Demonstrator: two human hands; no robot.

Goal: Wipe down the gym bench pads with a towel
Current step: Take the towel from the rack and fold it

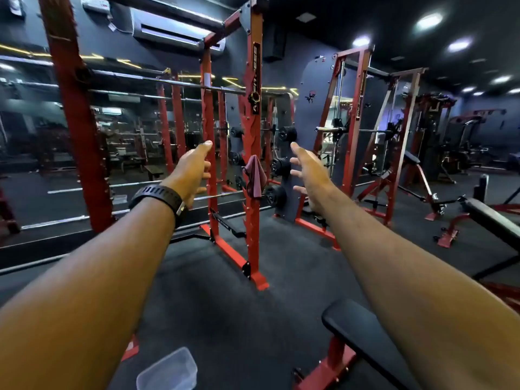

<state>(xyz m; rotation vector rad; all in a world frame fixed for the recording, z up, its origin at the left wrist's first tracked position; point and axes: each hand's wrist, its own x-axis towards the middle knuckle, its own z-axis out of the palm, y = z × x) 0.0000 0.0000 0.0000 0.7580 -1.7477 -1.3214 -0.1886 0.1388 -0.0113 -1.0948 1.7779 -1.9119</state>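
A maroon towel (pixel 254 175) hangs from a peg on the red upright of a squat rack (pixel 253 114) straight ahead. Both my arms stretch out toward it. My left hand (pixel 194 170), with a black watch on its wrist, is held to the left of the towel with fingers spread, holding nothing. My right hand (pixel 308 173) is to the right of the towel, fingers also spread, holding nothing. Neither hand touches the towel. A black bench pad (pixel 357 336) on a red frame lies at the lower right, partly hidden under my right forearm.
A clear plastic container (pixel 168 371) sits on the dark rubber floor near the bottom edge. Another black bench (pixel 495 220) stands at the right. Weight plates (pixel 277 194) hang behind the rack; a mirror wall runs along the left, with more red machines (pixel 354 122) beyond.
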